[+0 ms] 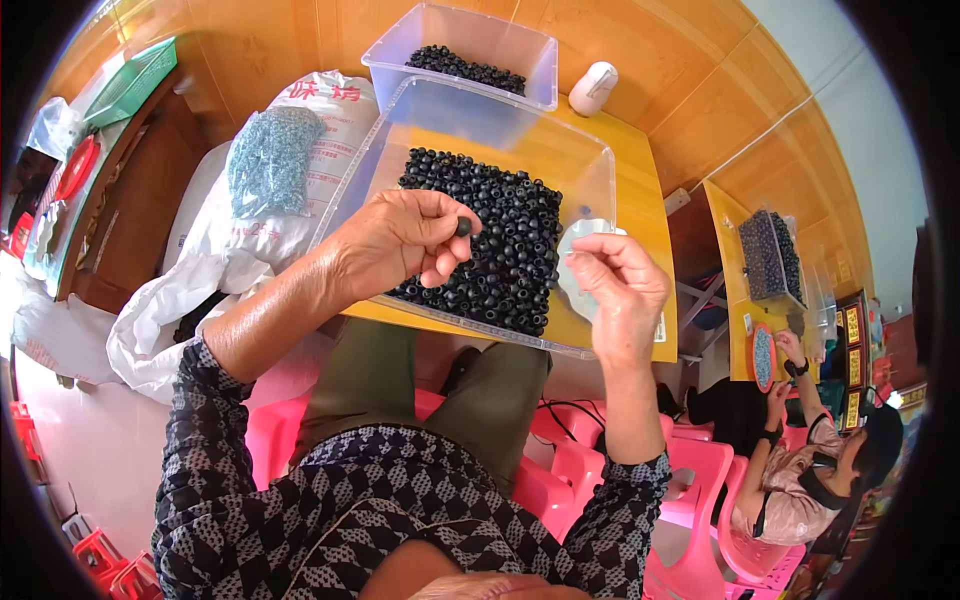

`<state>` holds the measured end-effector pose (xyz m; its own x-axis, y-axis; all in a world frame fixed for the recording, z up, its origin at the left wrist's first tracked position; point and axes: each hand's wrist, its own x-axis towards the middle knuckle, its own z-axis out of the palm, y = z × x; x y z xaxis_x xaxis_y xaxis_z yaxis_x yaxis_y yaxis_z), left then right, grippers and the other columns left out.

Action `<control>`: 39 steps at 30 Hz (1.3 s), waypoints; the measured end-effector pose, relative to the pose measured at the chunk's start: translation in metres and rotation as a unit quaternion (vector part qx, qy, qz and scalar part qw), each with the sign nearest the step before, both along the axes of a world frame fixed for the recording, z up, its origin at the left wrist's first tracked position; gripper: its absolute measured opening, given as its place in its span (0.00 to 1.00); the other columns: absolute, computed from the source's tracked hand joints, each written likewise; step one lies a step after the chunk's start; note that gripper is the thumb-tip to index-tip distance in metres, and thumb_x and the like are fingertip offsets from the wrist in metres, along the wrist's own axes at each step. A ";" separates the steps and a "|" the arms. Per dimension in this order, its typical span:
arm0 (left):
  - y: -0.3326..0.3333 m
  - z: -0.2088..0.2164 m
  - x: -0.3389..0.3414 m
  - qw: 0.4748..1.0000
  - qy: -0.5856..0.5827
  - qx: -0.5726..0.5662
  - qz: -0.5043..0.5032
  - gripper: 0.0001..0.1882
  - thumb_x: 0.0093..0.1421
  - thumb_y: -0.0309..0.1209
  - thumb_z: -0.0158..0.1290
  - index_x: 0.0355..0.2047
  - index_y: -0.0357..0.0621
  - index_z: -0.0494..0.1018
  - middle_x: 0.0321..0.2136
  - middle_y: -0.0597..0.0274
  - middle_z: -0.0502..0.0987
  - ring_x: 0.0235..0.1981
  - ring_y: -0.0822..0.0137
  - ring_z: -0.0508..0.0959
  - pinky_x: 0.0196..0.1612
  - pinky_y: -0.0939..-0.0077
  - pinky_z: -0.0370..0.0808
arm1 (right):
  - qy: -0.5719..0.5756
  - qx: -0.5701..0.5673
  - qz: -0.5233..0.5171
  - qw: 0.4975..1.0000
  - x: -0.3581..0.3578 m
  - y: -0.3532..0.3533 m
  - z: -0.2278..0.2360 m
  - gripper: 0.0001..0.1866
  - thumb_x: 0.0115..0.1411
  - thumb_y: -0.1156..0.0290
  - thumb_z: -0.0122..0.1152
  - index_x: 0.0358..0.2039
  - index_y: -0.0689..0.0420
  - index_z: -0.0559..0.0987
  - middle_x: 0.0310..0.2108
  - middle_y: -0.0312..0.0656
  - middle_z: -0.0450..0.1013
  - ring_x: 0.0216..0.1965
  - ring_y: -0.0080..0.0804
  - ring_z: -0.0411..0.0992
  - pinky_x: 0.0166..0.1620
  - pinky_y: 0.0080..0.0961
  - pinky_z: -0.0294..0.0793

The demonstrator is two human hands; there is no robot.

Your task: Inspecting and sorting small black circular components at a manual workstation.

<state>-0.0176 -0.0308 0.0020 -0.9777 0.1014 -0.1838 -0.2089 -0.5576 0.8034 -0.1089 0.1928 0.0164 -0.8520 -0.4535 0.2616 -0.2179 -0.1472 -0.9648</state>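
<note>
Patterned shirtfront [420, 480] closest to us, and straight beyond it stands the front bin [560, 150]! Left hand [410, 240], over the bin's left half, has thumb and forefinger closed on one black bead [463, 227], the other fingers loosely curled. Right hand [625, 290], at the bin's right edge, brings thumb and forefinger together in a pinch; anything between those tips is too small to tell. For tidy handling, I'd judge: grip that bead lightly by its sides, leave any hole uncovered, and keep both wrists over the bin so a slip lands safely inside. Now the count! Two clear bins on one yellow worktop [640, 180], the rear bin [543, 80] just behind the front bin; loose black beads [500, 230] in both, too many to number. One white bottle [594, 88] beyond the front bin's far right corner, one pale disc [575, 280] by its right side, one bag of blue-grey pieces [272, 160] to its left.
</note>
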 end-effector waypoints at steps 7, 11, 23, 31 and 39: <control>0.008 -0.004 0.005 0.998 0.033 0.061 0.010 0.09 0.61 0.29 0.43 0.37 0.36 0.68 0.23 0.59 0.73 0.19 0.70 0.72 0.21 0.80 0.67 | -0.027 -0.026 0.071 0.997 0.025 -0.037 -0.005 0.06 0.48 0.84 0.60 0.29 0.64 0.75 0.24 0.35 0.72 0.25 0.17 0.68 0.31 0.11 0.69; 0.018 -0.006 0.007 0.998 0.040 0.036 0.045 0.08 0.60 0.28 0.44 0.36 0.36 0.68 0.25 0.59 0.72 0.21 0.71 0.71 0.24 0.79 0.68 | -0.026 -0.039 0.069 0.997 0.032 -0.050 -0.006 0.06 0.48 0.83 0.60 0.29 0.64 0.75 0.24 0.34 0.72 0.25 0.16 0.68 0.31 0.11 0.69; 0.016 -0.007 0.008 0.993 0.036 0.053 0.097 0.08 0.59 0.25 0.45 0.38 0.33 0.69 0.29 0.59 0.71 0.25 0.71 0.71 0.28 0.78 0.70 | 0.023 -0.018 0.033 0.999 0.032 -0.053 -0.012 0.07 0.48 0.84 0.61 0.29 0.64 0.75 0.25 0.34 0.71 0.26 0.16 0.68 0.32 0.12 0.69; 0.016 -0.007 0.008 0.991 0.047 0.079 0.098 0.09 0.59 0.25 0.46 0.37 0.31 0.69 0.28 0.58 0.72 0.25 0.71 0.72 0.26 0.78 0.71 | 0.068 -0.006 0.013 0.998 0.038 -0.058 -0.013 0.07 0.48 0.83 0.61 0.29 0.63 0.75 0.26 0.34 0.71 0.26 0.16 0.67 0.32 0.13 0.69; 0.018 -0.010 0.010 0.991 0.057 0.039 0.111 0.07 0.57 0.24 0.48 0.35 0.32 0.71 0.25 0.61 0.72 0.23 0.73 0.71 0.25 0.80 0.69 | 0.156 0.004 0.001 0.988 0.040 -0.065 -0.020 0.07 0.47 0.84 0.62 0.27 0.62 0.75 0.26 0.33 0.70 0.27 0.15 0.66 0.32 0.12 0.68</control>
